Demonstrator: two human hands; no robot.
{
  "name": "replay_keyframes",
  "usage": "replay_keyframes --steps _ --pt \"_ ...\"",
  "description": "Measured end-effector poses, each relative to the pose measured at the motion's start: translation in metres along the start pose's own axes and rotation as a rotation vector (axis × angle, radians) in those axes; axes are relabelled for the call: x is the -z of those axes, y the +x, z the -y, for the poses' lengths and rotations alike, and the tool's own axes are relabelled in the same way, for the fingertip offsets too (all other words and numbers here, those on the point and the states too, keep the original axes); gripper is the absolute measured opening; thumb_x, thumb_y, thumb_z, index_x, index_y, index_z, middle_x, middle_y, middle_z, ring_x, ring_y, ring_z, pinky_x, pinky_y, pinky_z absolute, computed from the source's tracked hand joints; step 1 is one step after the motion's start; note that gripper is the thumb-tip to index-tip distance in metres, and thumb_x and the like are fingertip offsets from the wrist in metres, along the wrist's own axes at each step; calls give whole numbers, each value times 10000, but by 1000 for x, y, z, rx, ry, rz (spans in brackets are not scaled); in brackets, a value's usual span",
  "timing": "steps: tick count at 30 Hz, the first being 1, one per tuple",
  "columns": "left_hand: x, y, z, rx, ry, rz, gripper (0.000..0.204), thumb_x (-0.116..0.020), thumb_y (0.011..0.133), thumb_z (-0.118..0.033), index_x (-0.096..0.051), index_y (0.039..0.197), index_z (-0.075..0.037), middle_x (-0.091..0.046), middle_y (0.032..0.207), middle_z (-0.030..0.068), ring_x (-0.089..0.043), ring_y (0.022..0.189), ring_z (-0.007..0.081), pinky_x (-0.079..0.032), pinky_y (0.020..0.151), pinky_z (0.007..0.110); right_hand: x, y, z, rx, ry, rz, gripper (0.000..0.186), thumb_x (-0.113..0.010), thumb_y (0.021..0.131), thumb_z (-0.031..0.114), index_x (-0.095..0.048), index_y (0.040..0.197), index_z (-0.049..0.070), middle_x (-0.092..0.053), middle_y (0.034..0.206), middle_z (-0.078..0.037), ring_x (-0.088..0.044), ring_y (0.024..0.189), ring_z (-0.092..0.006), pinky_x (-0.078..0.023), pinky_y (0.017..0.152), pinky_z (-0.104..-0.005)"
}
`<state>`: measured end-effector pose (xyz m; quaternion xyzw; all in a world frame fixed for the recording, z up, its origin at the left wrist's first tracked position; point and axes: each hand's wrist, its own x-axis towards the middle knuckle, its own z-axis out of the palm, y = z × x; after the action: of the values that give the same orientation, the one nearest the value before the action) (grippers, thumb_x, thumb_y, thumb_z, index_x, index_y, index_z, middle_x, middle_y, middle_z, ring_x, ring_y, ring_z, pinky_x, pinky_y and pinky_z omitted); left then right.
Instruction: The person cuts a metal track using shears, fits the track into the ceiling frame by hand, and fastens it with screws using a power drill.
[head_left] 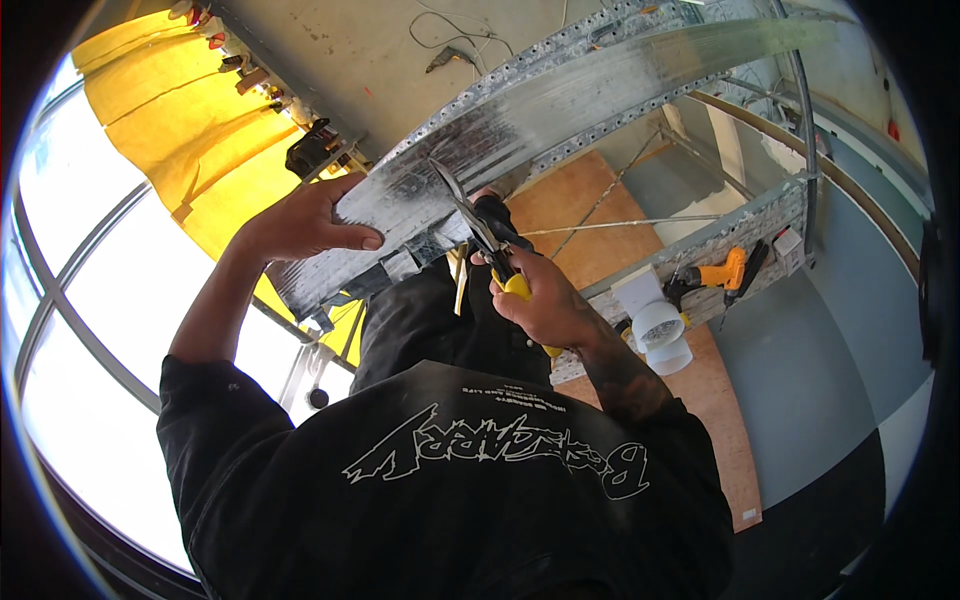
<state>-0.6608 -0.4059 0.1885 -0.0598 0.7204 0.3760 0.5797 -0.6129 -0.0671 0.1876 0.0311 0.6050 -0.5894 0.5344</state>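
Observation:
A long, wide strip of cloudy clear plastic runs from my left hand up to the far right, over a worn metal scaffold plank with holes along its edges. My left hand grips the strip's near-left end, thumb on top, the other fingers partly hidden at its far edge. In my right hand are trim shears with yellow handles, fingers wrapped round them. Their long blade points up and left, over or against the strip near its end; I cannot tell whether it touches.
On a lower plank to the right lie an orange cordless drill and white round plastic containers. Metal scaffold tubes and braces stand at the right. Yellow sheeting hangs at the left, beside a tool-covered ledge. A cable lies beyond.

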Motion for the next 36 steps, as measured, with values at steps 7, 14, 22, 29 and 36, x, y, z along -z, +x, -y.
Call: replay_keyframes --steps 7,14,22,29,36 --pt "1 -1 0 -37 4 -28 1062 -795 741 -633 -416 1457 55 -691 1064 241 -667 1009 292 -478 920 371 3 3 -7 -63 68 67 449 -588 878 75 -543 1324 43 -583 866 -20 -526 701 -92 -474 672 -270" --pt "10 -13 -16 18 6 -17 939 -808 756 -582 -480 1423 -8 -689 1124 207 -661 1045 302 -481 928 377 15 11 7 -191 164 218 461 -584 876 65 -519 1331 28 -572 870 -21 -543 690 -91 -482 647 -264" --pt "-88 -101 -51 -415 -172 -912 384 -861 785 -216 -647 1020 0 -674 952 95 -659 900 227 -516 825 340 5 33 3 -98 268 227 456 -590 868 63 -505 1315 31 -569 907 -31 -568 723 -113 -496 686 -289" --pt "-153 -24 -6 -693 -1569 -838 537 -639 954 -417 -480 1327 -64 -520 1396 112 -449 1362 272 -303 1152 467 -12 57 40 -48 366 259 426 -589 887 53 -500 1303 29 -562 912 -25 -573 749 -118 -507 714 -287" --pt "-94 14 -53 -863 -2088 -901 423 -638 968 -267 -528 1330 -78 -584 1336 83 -523 1279 267 -351 1134 447 -15 68 47 -50 383 249 448 -583 908 52 -453 1336 23 -568 965 -41 -595 792 -140 -511 745 -304"
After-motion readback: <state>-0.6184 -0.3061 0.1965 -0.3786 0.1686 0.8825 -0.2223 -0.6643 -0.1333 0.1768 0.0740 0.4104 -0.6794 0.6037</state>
